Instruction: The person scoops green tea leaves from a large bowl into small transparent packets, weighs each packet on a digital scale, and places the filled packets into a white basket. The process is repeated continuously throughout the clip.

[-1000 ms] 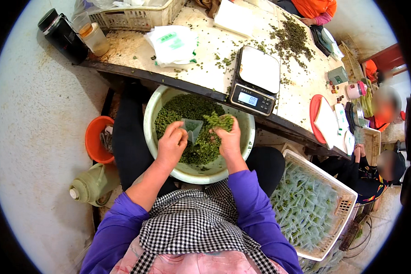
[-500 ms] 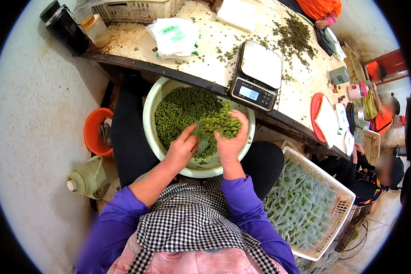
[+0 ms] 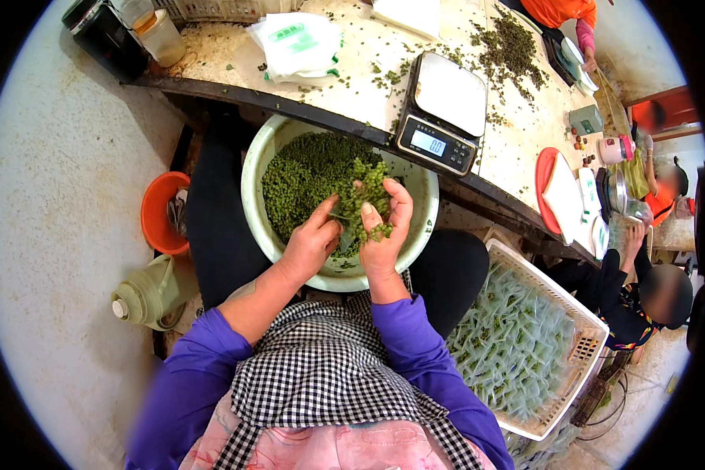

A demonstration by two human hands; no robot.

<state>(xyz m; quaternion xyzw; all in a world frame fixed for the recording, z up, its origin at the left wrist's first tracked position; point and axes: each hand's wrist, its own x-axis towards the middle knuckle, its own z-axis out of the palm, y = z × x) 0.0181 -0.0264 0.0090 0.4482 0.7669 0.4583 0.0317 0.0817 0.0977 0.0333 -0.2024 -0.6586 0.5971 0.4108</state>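
My left hand (image 3: 309,243) pinches a small clear plastic bag (image 3: 346,221), partly hidden by green berries, over the pale round basin (image 3: 255,211) between my legs. My right hand (image 3: 384,247) curls round a bunch of small green berry clusters (image 3: 368,176) at the bag's mouth, some dangling past the thumb. Loose green berries (image 3: 298,172) fill much of the basin below. Just beyond, on the table edge, stands a digital scale (image 3: 450,100) with nothing on its pan.
Worktable (image 3: 360,70) with white bags (image 3: 294,43), dark flask (image 3: 106,35), red tray (image 3: 547,176), scattered berries. Left: orange bucket (image 3: 153,207), green jug (image 3: 145,294). Right: white crate (image 3: 597,348) of filled bags. Co-workers (image 3: 666,298) sit along the right and far sides.
My right hand has brought the berry bunch over to the bag and tilted upright, fingers spreading upward around it. The right-side co-worker's hands have risen. The view has shifted slightly.
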